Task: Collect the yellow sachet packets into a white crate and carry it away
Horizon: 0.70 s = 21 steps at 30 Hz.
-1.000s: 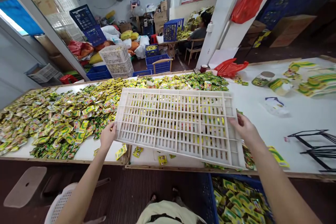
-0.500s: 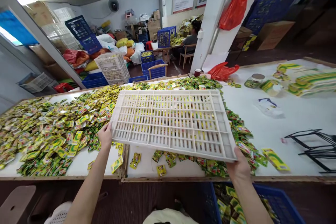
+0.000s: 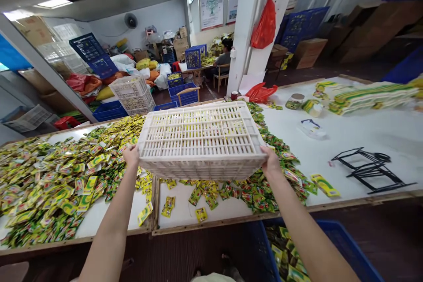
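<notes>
A white slatted plastic crate [image 3: 201, 139] is held over the table, its slatted bottom turned up toward me and one long side wall facing me. My left hand [image 3: 131, 155] grips its left end, and my right hand [image 3: 271, 161] is closed on its right end near the corner. Under and around the crate lie small yellow and green packets [image 3: 261, 191], some showing through the slats. A larger heap of packets [image 3: 66, 172] spreads across the table to the left. The crate's opening is hidden from me.
Below the table edge stands a blue crate [image 3: 346, 246] with packets inside. A black wire rack [image 3: 373, 169], a lidded jar [image 3: 294, 101] and stacked packaging [image 3: 373, 97] are on the right. A red bag [image 3: 264, 24] hangs on the pillar; a person [image 3: 224, 59] sits beyond.
The crate has tilted, so its near side wall now shows below the bottom. My right hand has moved left and up with it. The view has swung to the right.
</notes>
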### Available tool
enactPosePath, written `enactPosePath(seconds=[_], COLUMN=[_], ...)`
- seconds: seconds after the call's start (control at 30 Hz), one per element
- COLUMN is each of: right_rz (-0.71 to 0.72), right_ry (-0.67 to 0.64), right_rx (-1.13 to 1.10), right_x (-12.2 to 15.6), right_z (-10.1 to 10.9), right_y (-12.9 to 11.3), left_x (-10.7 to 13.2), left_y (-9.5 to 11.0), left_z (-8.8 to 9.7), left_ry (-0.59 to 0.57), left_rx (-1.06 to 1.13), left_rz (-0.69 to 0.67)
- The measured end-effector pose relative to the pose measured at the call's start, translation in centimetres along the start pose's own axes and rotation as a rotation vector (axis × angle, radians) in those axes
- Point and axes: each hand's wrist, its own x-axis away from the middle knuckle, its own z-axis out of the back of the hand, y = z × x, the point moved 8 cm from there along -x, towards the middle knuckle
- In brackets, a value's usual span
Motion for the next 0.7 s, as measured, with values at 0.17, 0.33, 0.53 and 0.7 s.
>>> enactPosePath(seconds=[0.17, 0.33, 0.53, 0.7], right_rz=[0.063, 0.066, 0.107, 0.157], right_ry=[0.068, 0.033, 0.037, 0.009], right_rx=[-0.038, 0.02, 0.047, 0.07], right_x=[3.1, 2.5, 2.6, 3.5], right_z=[3.5, 3.7, 4.5, 4.8], right_y=[3.2, 3.7, 3.8, 3.7], left_x=[1.8, 1.2, 2.6, 4.0], left_y=[-2.2, -1.8, -1.4, -1.0], left_z=[2.0, 1.6, 2.8, 4.6], left_ry=[-0.004, -0.023, -0.001, 0.045], left_rx=[0.052, 0.084, 0.153, 0.223], left_rz=[0.017, 0.012, -0.003, -0.016])
